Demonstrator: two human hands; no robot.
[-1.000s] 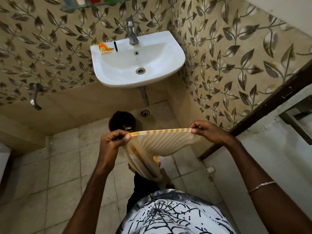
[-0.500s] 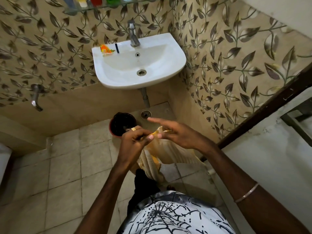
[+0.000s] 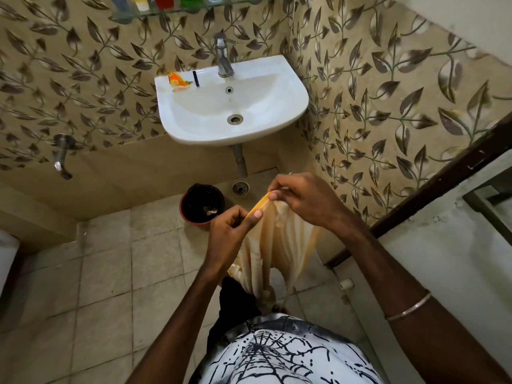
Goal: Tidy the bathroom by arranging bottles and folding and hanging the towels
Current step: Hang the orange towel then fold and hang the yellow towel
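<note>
Hanging in folds between two hands, one cream towel with a yellow-orange edge is held in front of the person, above the tiled floor and below the sink. The left hand pinches the towel's top edge between thumb and curled fingers; the right hand grips the same edge just beside it, its fingers curled round the bunched cloth. The two hands are close together, nearly touching. The towel's lower end is lost behind the person's dark trousers and patterned shirt, so where it ends cannot be made out.

Along the top, a glass shelf carries bottles, cut off by the frame; five coloured bases show, and their tops cannot be seen. One tap stands at the back of the sink, and a second tap sticks out of the wall at the left. On the sink's rim lie one orange wrapper and one small dark object, too small to identify. One round bin with a reddish rim sits on the floor under the sink, its contents dark and unclear. One floor drain shows beside it. A thin metal bangle circles the right forearm. At the far left, a white shape is mostly cut off.
</note>
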